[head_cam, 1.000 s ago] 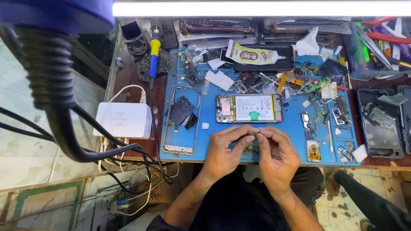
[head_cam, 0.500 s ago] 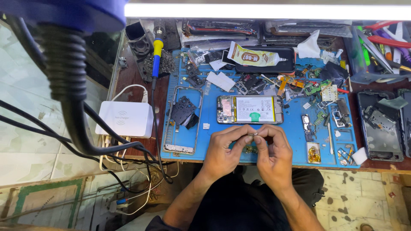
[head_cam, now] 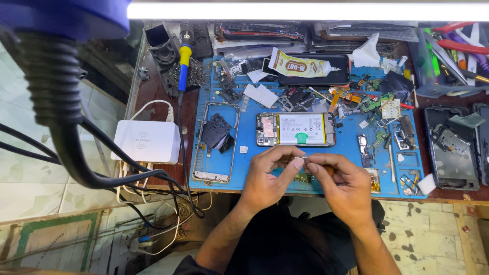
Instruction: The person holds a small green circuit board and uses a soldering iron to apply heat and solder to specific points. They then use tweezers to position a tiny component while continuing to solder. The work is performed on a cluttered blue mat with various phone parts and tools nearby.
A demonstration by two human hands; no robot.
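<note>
While both hands meet at the near edge of the blue work mat (head_cam: 249,137), the left hand (head_cam: 267,178) and the right hand (head_cam: 344,186) pinch one tiny pale part (head_cam: 304,159) between their fingertips, just near of the opened phone (head_cam: 296,129). Each grip is pressed together on that part: the left thumb and forefinger close from the left, the right ones from the right. What the part is cannot be told; it is too small.

Judging from this, the work calls for steadiness more than force. Both wrists lie close to the bench (head_cam: 153,91) edge, and resting them there would help keep the fingertips from trembling. Holding the part over the mat is wise, since a dropped piece would land on blue rather than among the loose scraps to the far right. The opened phone lies with its battery and board exposed, so the hands do well to stay clear of it.

To the left lies a bare phone frame (head_cam: 214,142), and beyond the mat's left edge a white charger box (head_cam: 146,141). A tube of glue (head_cam: 298,65) lies far across the mat.
</note>
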